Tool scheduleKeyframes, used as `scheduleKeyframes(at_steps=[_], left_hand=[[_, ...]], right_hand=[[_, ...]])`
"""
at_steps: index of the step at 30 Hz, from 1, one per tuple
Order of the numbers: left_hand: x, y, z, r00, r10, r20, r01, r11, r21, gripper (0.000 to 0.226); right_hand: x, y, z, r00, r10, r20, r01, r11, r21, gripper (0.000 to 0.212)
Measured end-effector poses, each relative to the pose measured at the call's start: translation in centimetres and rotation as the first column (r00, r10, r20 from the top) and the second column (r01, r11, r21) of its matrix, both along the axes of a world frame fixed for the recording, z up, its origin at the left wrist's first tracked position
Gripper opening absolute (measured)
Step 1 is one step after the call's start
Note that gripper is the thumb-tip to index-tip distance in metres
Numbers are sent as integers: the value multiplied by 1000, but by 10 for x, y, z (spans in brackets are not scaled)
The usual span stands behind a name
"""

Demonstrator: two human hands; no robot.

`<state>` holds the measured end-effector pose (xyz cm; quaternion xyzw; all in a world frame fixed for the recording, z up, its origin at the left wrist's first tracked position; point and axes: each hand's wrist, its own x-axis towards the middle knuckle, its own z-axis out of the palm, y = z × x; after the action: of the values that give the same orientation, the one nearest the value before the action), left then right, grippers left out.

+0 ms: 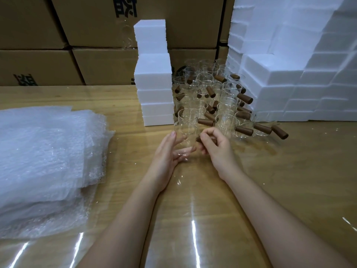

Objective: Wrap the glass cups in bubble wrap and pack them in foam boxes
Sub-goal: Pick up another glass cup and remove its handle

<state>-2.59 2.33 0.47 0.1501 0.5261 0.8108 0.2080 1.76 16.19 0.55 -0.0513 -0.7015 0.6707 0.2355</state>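
1 glass cup is held roughly upright, handle pointing right, pinched in the right grip; left grip released, touching the glass.

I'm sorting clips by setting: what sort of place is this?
Probably a warehouse packing station: stacked brown cardboard cartons behind, white foam boxes piled high, and a stack of clear bubble wrap sheets.

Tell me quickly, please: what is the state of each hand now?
Left hand: open, straight fingers against the glass cup.
Right hand: closed, pinching the cup's wooden handle.
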Motion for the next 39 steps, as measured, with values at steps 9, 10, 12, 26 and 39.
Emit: scheduleKeyframes(at_steps=[9, 10, 12, 26, 39], left_hand=[[1, -1, 3, 997, -70, -25, 70, 997, 21, 52], [1, -2, 2, 996, -80, -33, 81, 997, 8, 53], [0, -2, 2, 994, -96, -54, 96, 995, -2, 52], [3, -1, 2, 999, 18, -49, -20, 999, -29, 35], [-2, -5, 2, 998, 42, 47, -36, 992, -122, 50]], right_hand=[[-2, 3, -3, 994, 51, 100, -44, 997, -66, 38], [-2, 3, -2, 992, 62, 110, -52, 995, -86, 40], [-3, 3, -2, 989, 60, 137, -48, 995, -93, 41], [-1, -5, -8, 987, -92, 134, 54, 963, 265, 52], [14, -16, 3, 859, -3, -512, 413, 595, 689, 29]])
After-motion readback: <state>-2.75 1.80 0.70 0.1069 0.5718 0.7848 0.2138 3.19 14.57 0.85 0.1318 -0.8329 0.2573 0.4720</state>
